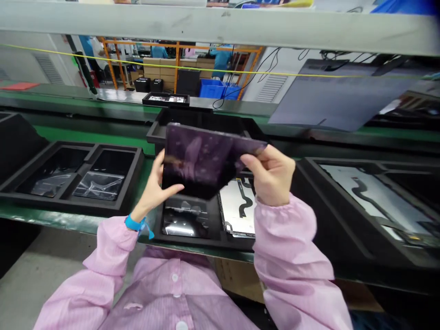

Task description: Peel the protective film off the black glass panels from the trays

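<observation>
Between my two hands a dark glossy tablet screen panel [197, 158] is held up, tilted, its shiny face toward me. My left hand [156, 188] grips its left edge, thumb across the front. The upper right corner is pinched by my right hand [271, 172], thumb in front and fingers behind. Under the panel lies a black foam tray [215, 238]. One compartment holds a dark glossy screen [187, 222]; the other holds a white-backed panel [237, 201] with a black ribbon cable. The raised panel hides part of this tray.
A foam tray [137, 169] with two dark screens sits at left. At right, another foam tray [305, 183] carries a white-backed panel [360, 183]. More black trays [158, 133] stand behind on the green bench [68, 133]. A grey sheet [319, 101] hangs at back right.
</observation>
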Demonstrator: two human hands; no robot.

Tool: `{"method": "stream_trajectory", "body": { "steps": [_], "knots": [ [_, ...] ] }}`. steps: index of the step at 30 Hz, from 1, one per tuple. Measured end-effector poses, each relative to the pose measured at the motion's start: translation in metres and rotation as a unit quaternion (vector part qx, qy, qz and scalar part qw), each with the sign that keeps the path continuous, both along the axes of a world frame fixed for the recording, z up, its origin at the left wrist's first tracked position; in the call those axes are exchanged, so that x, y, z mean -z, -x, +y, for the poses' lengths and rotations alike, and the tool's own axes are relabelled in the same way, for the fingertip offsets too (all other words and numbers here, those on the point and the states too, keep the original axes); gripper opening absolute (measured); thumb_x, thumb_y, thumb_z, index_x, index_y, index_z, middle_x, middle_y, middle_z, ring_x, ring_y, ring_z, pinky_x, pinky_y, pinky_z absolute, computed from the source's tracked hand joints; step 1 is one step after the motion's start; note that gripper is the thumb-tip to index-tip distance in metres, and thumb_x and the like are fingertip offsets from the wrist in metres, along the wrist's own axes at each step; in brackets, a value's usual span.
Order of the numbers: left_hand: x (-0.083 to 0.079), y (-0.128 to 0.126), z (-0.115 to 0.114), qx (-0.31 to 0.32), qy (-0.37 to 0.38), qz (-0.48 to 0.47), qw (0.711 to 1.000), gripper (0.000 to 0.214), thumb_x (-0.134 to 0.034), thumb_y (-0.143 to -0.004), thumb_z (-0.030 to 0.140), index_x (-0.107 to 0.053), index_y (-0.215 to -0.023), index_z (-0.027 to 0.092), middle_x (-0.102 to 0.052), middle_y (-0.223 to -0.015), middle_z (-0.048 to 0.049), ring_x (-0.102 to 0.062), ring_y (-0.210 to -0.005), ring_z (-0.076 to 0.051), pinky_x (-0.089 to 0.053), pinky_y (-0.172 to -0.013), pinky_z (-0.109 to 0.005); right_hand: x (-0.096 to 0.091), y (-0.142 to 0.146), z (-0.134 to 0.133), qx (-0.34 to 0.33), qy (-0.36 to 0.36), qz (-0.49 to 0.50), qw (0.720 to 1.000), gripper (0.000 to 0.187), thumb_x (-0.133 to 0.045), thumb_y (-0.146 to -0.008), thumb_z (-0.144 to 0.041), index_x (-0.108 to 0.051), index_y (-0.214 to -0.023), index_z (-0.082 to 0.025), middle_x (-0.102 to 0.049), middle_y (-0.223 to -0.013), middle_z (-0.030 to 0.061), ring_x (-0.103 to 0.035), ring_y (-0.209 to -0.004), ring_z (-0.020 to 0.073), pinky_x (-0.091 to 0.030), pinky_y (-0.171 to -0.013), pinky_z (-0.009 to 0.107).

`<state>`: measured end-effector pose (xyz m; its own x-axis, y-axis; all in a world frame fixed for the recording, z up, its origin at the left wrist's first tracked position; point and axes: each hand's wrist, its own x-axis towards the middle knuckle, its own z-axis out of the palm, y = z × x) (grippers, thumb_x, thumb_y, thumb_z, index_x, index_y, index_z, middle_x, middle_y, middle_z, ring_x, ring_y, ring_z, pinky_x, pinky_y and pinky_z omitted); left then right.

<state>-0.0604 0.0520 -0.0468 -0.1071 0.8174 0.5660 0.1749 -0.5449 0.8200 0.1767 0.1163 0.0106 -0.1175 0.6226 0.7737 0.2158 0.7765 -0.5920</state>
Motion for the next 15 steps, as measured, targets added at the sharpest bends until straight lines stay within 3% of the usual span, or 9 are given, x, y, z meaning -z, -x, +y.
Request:
{"method": "stream_trajectory", "body": {
  "steps": [2,4,8,11,15],
  "knots": [
    [-0.003,-0.014,-0.029,0.026,0.062,-0.02,0.998,0.079,-0.076,-0.073,0.035,-0.034,-0.138,0.018,-0.051,-0.138,-0.0157,-0.052,-0.126,-0.029,-0.04,-0.108,-0.041,-0.008,-0.002,-0.006,-0.009,0.104,0.037,0.994,0.028,-0.064,-0.081,-0.043,-0.067,-0.098,-0.021,-0.065,-0.066,-0.0023,-0.061,-0.053,0.0137,-0.049,-0.044,0.025],
    [-0.004,-0.032,-0.061,0.034,0.123,-0.073,0.989,0.07,-0.071,-0.078,0.033,-0.035,-0.136,0.017,-0.057,-0.131,-0.0141,-0.059,-0.117,-0.026,-0.046,-0.102,-0.038,-0.004,-0.002,-0.014,0.055,0.128,0.023,0.99,0.034,-0.059,-0.083,-0.043,-0.068,-0.106,-0.02,-0.065,-0.063,-0.0015,-0.061,-0.052,0.0154,-0.051,-0.046,0.028],
    [-0.01,-0.061,-0.108,0.065,0.205,-0.163,0.963,0.065,-0.067,-0.081,0.029,-0.032,-0.135,0.017,-0.067,-0.113,-0.0085,-0.067,-0.092,-0.018,-0.053,-0.088,-0.031,0.017,-0.002,-0.038,0.27,-0.051,-0.051,0.96,0.027,-0.053,-0.089,-0.032,-0.073,-0.09,-0.016,-0.074,-0.083,0.008,-0.071,-0.074,0.0219,-0.058,-0.069,0.035],
    [-0.016,-0.068,-0.123,0.083,0.224,-0.199,0.95,0.063,-0.067,-0.081,0.027,-0.034,-0.134,0.018,-0.07,-0.1,-0.0039,-0.067,-0.083,-0.015,-0.054,-0.082,-0.027,0.025,-0.007,-0.062,0.288,-0.111,-0.086,0.947,0.021,-0.054,-0.09,-0.028,-0.073,-0.088,-0.018,-0.075,-0.09,0.0068,-0.072,-0.083,0.0216,-0.057,-0.08,0.036],
    [-0.021,-0.066,-0.133,0.087,0.244,-0.206,0.944,0.064,-0.068,-0.08,0.026,-0.035,-0.134,0.017,-0.071,-0.101,-0.0041,-0.068,-0.088,-0.016,-0.054,-0.081,-0.026,0.02,-0.018,-0.091,0.265,-0.07,-0.072,0.959,0.011,-0.062,-0.085,-0.028,-0.07,-0.081,-0.021,-0.073,-0.083,0.0035,-0.069,-0.085,0.0217,-0.054,-0.086,0.041]
  ]
}}
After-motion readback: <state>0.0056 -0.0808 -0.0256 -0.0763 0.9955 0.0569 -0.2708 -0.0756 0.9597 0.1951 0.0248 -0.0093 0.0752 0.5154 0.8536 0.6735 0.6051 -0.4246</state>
